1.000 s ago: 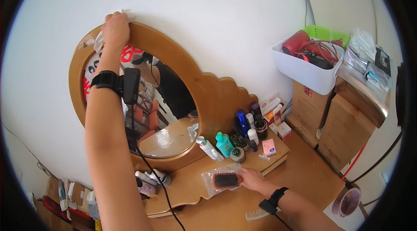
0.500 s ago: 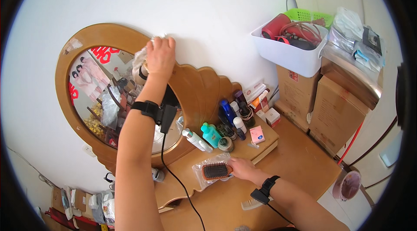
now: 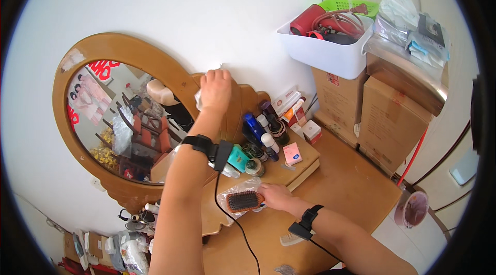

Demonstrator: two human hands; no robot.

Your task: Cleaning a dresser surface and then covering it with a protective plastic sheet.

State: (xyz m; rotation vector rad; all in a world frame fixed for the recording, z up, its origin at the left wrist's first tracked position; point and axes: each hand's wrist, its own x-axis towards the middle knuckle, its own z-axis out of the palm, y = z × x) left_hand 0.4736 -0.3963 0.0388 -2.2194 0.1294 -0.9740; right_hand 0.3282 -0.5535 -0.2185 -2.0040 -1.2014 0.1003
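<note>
My left hand (image 3: 216, 89) is closed around a crumpled white wipe (image 3: 198, 100), held against the scalloped right side of the brown mirror frame (image 3: 155, 47). Whether the wipe is tissue or thin cloth, I cannot tell. Lower down, my right hand (image 3: 276, 196) grips a hairbrush (image 3: 245, 201) by its handle end, bristles facing up. A clear plastic bag (image 3: 227, 192) lies around the brush, over the dresser ledge. The oval mirror (image 3: 129, 125) reflects chairs and plastic-wrapped things.
Several bottles and jars, among them a teal bottle (image 3: 238, 158) and a blue bottle (image 3: 253, 126), crowd the ledge beside a pink box (image 3: 292, 154). A pale comb (image 3: 292, 239) lies on the dresser top (image 3: 341, 192). Cardboard boxes (image 3: 390, 120) and a white bin (image 3: 325, 55) stand at the right.
My left hand has slid right and down with the wipe, from the mirror's upper right rim to the scalloped part. My right hand still holds the hairbrush. The view has shifted slightly.
</note>
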